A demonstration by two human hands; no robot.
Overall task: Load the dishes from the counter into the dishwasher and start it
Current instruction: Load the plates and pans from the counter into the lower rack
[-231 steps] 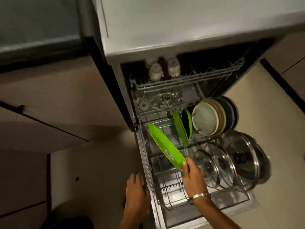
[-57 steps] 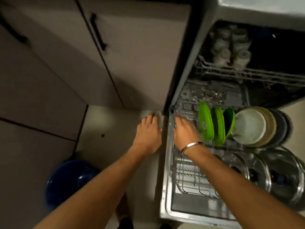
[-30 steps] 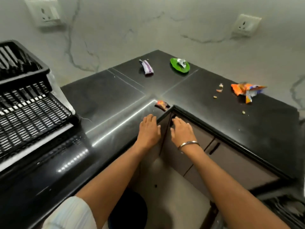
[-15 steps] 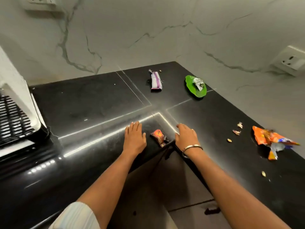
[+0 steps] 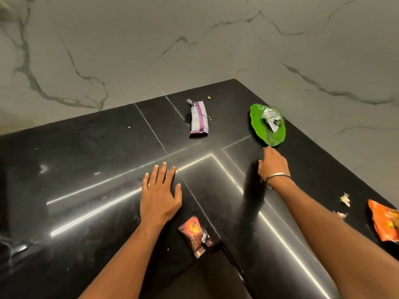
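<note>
A green plate [image 5: 264, 128] lies on the black counter [image 5: 86, 160] near the back corner, with a crumpled silver wrapper [image 5: 271, 119] on it. My right hand [image 5: 273, 166] reaches over the counter, its fingertips just at the plate's near edge, holding nothing. My left hand [image 5: 159, 195] hovers flat over the counter with fingers spread and straight, well left of the plate. The dishwasher is out of view.
A purple and silver wrapper [image 5: 199, 118] lies left of the plate. A brown snack packet [image 5: 195, 235] sits at the counter's inner corner, an orange packet [image 5: 385, 223] and crumbs at the right edge. Marble walls close the back.
The view went from the open dishwasher, where a green plate was set in the lower rack, up to the counter. Both hands moved forward; my right hand reached toward the green plate.
</note>
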